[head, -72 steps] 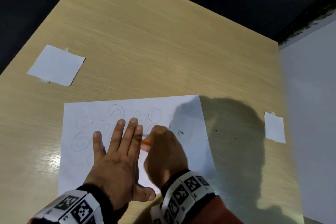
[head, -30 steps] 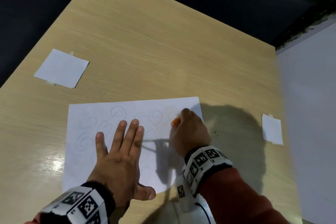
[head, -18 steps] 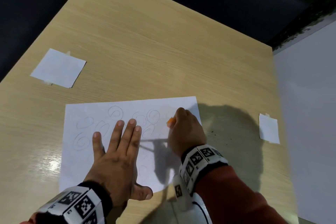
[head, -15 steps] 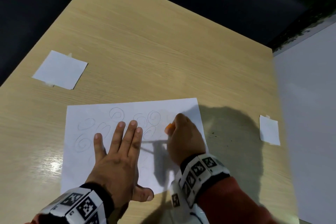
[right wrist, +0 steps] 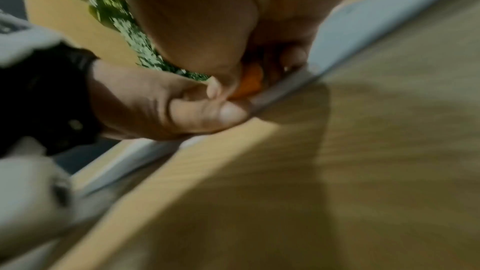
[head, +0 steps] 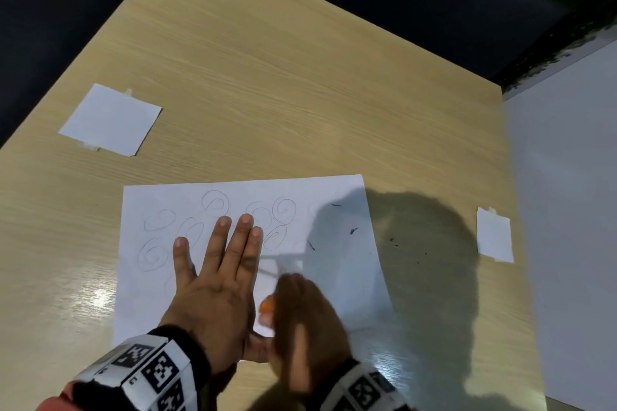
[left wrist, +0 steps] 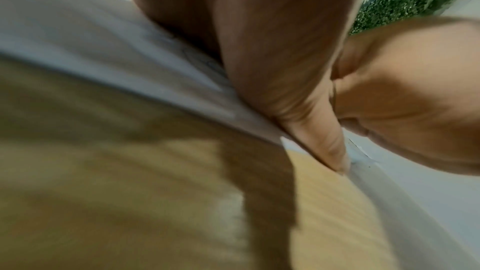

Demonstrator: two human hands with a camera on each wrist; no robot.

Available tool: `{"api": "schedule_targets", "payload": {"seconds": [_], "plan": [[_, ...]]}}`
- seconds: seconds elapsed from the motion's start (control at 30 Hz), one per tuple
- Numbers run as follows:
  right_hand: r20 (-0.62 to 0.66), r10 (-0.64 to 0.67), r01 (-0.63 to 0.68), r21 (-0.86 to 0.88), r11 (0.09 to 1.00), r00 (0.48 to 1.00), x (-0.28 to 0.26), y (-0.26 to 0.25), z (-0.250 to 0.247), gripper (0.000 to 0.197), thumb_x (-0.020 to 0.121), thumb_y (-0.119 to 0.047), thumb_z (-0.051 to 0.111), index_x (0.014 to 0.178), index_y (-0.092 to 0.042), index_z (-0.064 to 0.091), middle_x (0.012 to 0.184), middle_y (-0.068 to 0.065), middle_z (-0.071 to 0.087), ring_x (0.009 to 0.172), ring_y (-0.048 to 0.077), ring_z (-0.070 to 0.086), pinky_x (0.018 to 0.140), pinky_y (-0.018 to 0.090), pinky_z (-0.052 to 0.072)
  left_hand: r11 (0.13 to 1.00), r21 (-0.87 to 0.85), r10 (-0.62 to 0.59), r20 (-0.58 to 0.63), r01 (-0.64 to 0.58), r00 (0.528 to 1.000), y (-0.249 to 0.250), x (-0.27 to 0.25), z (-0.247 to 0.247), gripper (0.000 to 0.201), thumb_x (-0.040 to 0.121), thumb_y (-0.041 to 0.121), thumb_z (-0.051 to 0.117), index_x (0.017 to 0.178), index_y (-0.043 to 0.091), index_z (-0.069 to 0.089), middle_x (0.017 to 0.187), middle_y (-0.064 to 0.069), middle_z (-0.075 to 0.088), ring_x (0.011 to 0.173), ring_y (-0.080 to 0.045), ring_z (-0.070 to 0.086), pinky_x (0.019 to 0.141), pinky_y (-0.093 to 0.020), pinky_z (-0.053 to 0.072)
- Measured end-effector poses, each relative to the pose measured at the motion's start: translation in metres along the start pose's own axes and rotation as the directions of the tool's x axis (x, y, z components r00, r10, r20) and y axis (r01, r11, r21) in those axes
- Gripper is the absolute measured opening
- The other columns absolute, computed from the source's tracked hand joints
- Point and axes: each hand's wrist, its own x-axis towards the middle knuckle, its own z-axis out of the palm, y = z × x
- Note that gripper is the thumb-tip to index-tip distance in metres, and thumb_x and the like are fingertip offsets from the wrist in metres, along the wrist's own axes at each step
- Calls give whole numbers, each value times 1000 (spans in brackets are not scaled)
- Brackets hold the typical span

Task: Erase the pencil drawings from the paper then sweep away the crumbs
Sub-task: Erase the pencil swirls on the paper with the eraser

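A white sheet of paper (head: 337,277) with faint pencil spirals (head: 216,203) lies on the wooden table (head: 300,93). My left hand (head: 217,280) lies flat on it with fingers straight, pressing it down; its thumb (left wrist: 322,141) reaches the sheet's near edge. My right hand (head: 300,317), blurred with motion, pinches a small orange eraser (head: 267,305) near the paper's near edge, beside the left thumb. The eraser (right wrist: 249,81) shows between the fingertips in the right wrist view. Dark eraser crumbs (head: 353,230) lie on the paper's right part and on the table (head: 394,242) beyond it.
A small white note (head: 112,118) is taped at the table's far left, another (head: 494,233) near its right edge. A large white surface (head: 567,210) borders the table on the right. Beyond the far edge it is dark.
My right hand has pulled back with the eraser from the paper's upper right toward the near edge, next to the left thumb. The spirals at the right are gone, with crumbs there. The left hand stays put.
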Motion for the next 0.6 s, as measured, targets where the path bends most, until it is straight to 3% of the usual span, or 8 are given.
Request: {"api": "schedule_targets", "payload": {"seconds": [0.07, 0.13, 0.17, 0.27, 0.37, 0.4, 0.5, 0.6], "plan": [[-210, 94, -107, -54, 993, 973, 11, 23, -18, 4, 82, -25, 40, 80, -23, 43, 79, -1, 55, 75, 22, 55, 64, 29, 40, 1000, -4, -3, 38, 3, 999, 3, 0, -5, 151, 40, 98, 41, 152, 11, -11, 162, -11, -16, 147, -37, -11, 105, -74, -6], [-311, 265, -304, -81, 949, 913, 20, 42, -47, 13, 91, -27, 44, 80, -19, 45, 82, -2, 54, 80, 21, 54, 68, 31, 41, 998, -41, -45, 55, 48, 997, 8, -2, -6, 148, 53, 96, 45, 133, 13, -48, 140, -8, -55, 132, -33, -46, 103, -71, -20], [-313, 335, -366, -45, 929, 889, 22, 48, -51, 15, 92, -27, 45, 79, -18, 44, 81, -4, 53, 80, 19, 54, 69, 32, 43, 997, -20, -71, 82, 72, 994, 12, -2, -9, 147, 56, 95, 44, 125, 11, -55, 132, -8, -62, 127, -33, -52, 103, -70, -21], [-237, 308, -318, -3, 948, 921, 18, 15, -46, 14, 90, -24, 48, 78, -20, 41, 82, -5, 54, 80, 17, 53, 68, 29, 40, 997, -44, -56, 63, 59, 996, 13, -3, -9, 148, 55, 94, 45, 132, 8, -47, 139, -11, -55, 133, -37, -44, 102, -74, -17], [-28, 90, -90, 17, 996, 996, 8, -21, -20, 17, 84, -14, 51, 82, -24, 37, 93, -3, 54, 89, 17, 51, 70, 24, 32, 999, -37, 5, 12, -4, 1000, 4, -1, -3, 146, 42, 90, 47, 153, 2, 9, 162, -19, -3, 147, -43, 3, 98, -83, 9], [-83, 76, -77, -17, 997, 994, 12, -16, -19, 16, 84, -14, 50, 81, -25, 39, 90, -4, 54, 88, 18, 52, 69, 24, 34, 999, -37, 16, 31, -15, 999, 5, 1, -5, 148, 41, 93, 45, 153, 4, 7, 162, -18, -4, 147, -43, 3, 99, -82, 8], [-323, 254, -297, -90, 951, 912, 33, 25, -43, 9, 89, -23, 46, 80, -20, 45, 80, -2, 53, 77, 21, 55, 62, 29, 39, 1000, -10, -13, -22, 13, 1000, 9, -1, -2, 150, 50, 98, 41, 134, 11, -46, 142, -10, -54, 135, -37, -42, 103, -74, -15], [-339, 381, -407, -8, 913, 860, 35, 47, -64, 11, 91, -20, 47, 81, -18, 44, 85, -1, 54, 84, 22, 56, 66, 30, 37, 999, 36, -8, -59, 10, 998, 9, 0, -5, 152, 44, 101, 38, 148, 8, -24, 155, -11, -34, 144, -38, -24, 104, -77, -6]]}}
